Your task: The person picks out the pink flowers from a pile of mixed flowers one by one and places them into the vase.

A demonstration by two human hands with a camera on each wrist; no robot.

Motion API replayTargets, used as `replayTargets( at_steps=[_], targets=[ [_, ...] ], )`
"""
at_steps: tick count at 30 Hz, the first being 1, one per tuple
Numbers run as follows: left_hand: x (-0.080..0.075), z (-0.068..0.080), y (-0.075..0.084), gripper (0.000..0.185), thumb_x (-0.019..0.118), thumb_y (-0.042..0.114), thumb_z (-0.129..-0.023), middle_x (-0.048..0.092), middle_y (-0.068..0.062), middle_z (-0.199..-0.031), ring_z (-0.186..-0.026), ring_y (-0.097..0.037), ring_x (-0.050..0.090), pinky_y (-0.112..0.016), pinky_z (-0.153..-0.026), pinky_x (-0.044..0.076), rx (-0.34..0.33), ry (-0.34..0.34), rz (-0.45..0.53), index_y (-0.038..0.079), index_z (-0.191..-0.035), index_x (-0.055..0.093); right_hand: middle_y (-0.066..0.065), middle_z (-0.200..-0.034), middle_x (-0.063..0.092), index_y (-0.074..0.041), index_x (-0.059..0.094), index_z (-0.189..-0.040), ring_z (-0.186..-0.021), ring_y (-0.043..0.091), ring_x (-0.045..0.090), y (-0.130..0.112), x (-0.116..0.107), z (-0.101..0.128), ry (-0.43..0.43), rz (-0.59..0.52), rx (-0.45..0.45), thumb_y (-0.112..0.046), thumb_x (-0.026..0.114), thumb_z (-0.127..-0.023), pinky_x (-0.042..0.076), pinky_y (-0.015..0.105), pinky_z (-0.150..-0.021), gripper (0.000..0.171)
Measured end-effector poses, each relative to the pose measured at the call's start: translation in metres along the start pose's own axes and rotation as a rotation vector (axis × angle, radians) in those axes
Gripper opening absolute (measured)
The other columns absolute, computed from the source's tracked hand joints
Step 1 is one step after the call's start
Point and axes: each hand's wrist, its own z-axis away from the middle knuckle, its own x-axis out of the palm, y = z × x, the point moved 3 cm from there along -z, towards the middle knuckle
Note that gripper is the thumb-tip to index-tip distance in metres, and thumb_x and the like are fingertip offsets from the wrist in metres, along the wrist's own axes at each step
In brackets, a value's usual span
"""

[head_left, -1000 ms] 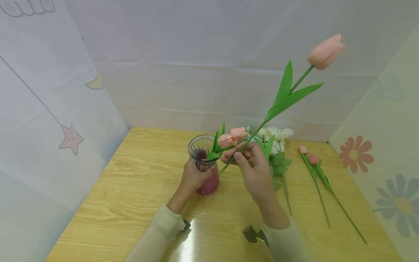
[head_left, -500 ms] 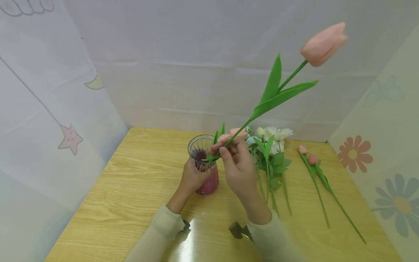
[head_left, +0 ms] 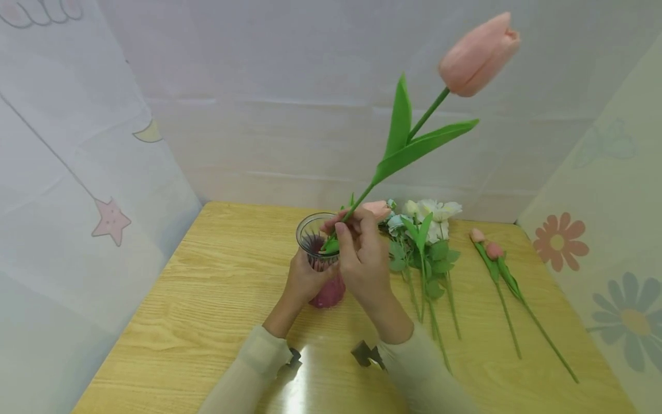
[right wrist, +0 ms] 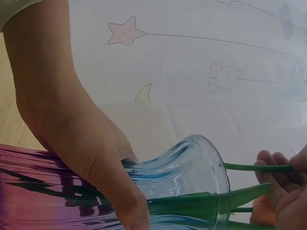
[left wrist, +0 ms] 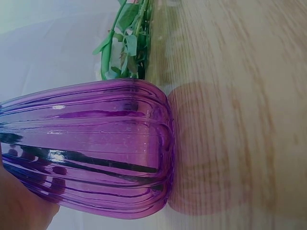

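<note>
Two hands (head_left: 304,278) and one vase (head_left: 328,296) near six o'clock. One held tulip (head_left: 399,164) toward two o'clock; two lying tulips (head_left: 495,251) at four.

- A purple glass vase (left wrist: 96,136) fills most of the left side, see-through and shiny, with long bumpy lines down it
- The left hand (left wrist: 24,203) holds the vase, down in the bottom corner, and only a bit of it shows
- Dark stems (left wrist: 122,166) show inside through the glass
- The vase's bottom sits on the wood table (left wrist: 259,120), which has stripy lines and a soft pink shine (left wrist: 206,148) beside the vase
- Green leaves (left wrist: 127,19) peek out past the vase, with a pale wall (left wrist: 43,52) behind
</note>
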Motion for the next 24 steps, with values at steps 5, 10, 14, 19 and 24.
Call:
replayTargets(
  at_steps=[5, 10, 14, 19, 24],
  targets=[
    [0.0003, -0.0013, 0.0013, 0.076, 0.081, 0.011, -0.084, 0.060, -0.008, -0.138, -0.125, -0.024, 0.059, -0.037, -0.104, 0.052, 0.063, -0.014, 0.041, 0.016, -0.148, 0.041, 0.018, -0.103, 0.068, 0.008, 0.051, -0.114, -0.096, 0.027, 0.071, 0.0039, 0.0037, 0.0017, -0.028, 0.170, 0.021, 0.003, 0.051, -0.102, 0.059, 0.029, -0.087, 0.013],
    [0.0003, -0.0023, 0.0060, 0.088, 0.080, 0.002, -0.083, 0.050, -0.006, -0.152, -0.137, -0.025, 0.050, -0.034, -0.111, 0.046, 0.113, -0.016, 0.104, 0.018, -0.157, 0.034, 0.016, -0.103, 0.068, 0.007, 0.052, -0.117, -0.096, 0.023, 0.071, 0.0070, 0.0064, 0.0040, -0.053, 0.302, 0.014, 0.001, 0.051, -0.103, 0.060, 0.029, -0.085, 0.016],
    [0.0001, -0.0022, 0.0054, 0.088, 0.080, 0.004, -0.083, 0.052, -0.004, -0.150, -0.135, -0.022, 0.053, -0.032, -0.109, 0.047, 0.080, -0.009, 0.077, 0.020, -0.156, 0.034, 0.016, -0.102, 0.068, 0.006, 0.052, -0.117, -0.095, 0.024, 0.071, 0.0073, 0.0071, 0.0038, -0.049, 0.334, 0.008, 0.002, 0.051, -0.102, 0.060, 0.030, -0.084, 0.015],
    [0.0019, -0.0035, 0.0006, 0.089, 0.081, 0.000, -0.081, 0.052, -0.011, -0.150, -0.137, -0.028, 0.051, -0.038, -0.112, 0.045, 0.062, 0.003, 0.069, 0.010, -0.156, 0.034, 0.016, -0.101, 0.069, 0.005, 0.053, -0.114, -0.094, 0.024, 0.071, 0.0063, 0.0071, 0.0037, -0.049, 0.363, 0.010, 0.001, 0.051, -0.102, 0.060, 0.030, -0.084, 0.013],
    [0.0009, -0.0012, -0.0005, 0.079, 0.084, 0.007, -0.080, 0.062, -0.016, -0.135, -0.124, -0.030, 0.060, -0.045, -0.106, 0.050, -0.014, 0.014, 0.048, 0.008, -0.147, 0.042, 0.013, -0.103, 0.071, 0.004, 0.058, -0.116, -0.099, 0.025, 0.072, 0.0061, 0.0069, 0.0036, -0.055, 0.416, 0.029, -0.006, 0.046, -0.106, 0.060, 0.034, -0.086, 0.018]
  ],
)
